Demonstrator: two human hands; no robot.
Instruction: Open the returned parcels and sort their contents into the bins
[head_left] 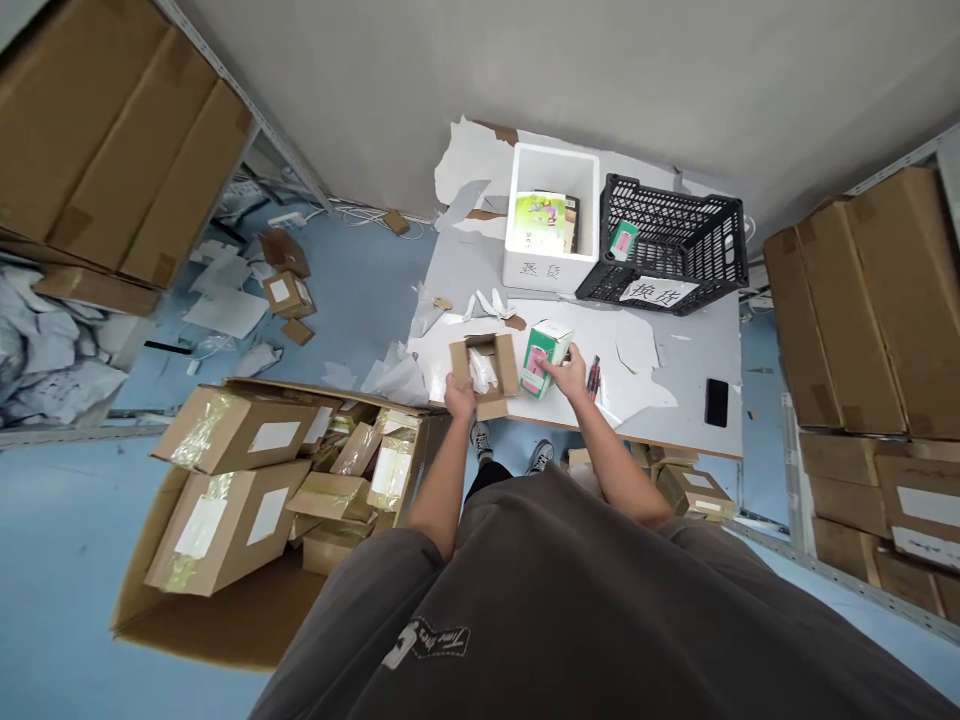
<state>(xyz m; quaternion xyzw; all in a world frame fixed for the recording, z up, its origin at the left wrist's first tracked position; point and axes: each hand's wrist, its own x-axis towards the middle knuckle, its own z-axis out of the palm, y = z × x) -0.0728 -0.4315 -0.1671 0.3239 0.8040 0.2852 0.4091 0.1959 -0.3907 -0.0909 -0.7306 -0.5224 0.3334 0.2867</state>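
My left hand (460, 396) grips the left front side of a small open cardboard box (507, 366), whose flaps stand spread. Crumpled white packing (482, 370) lies inside it. In my right hand (568, 374) is a green and white box with a pink panel (537, 368), held by its right side just above the table, or resting on it; I cannot tell which. The two boxes are apart, side by side at the table's front edge. A red and black cutter (594, 379) lies right of my right hand.
A white foam bin (512, 268) with booklets and a black crate (705, 205) holding a green box (623, 240) stand at the table's back. A phone (716, 402) lies at the right. Left of the table, a large carton (142, 560) holds several boxes. Shelves flank both sides.
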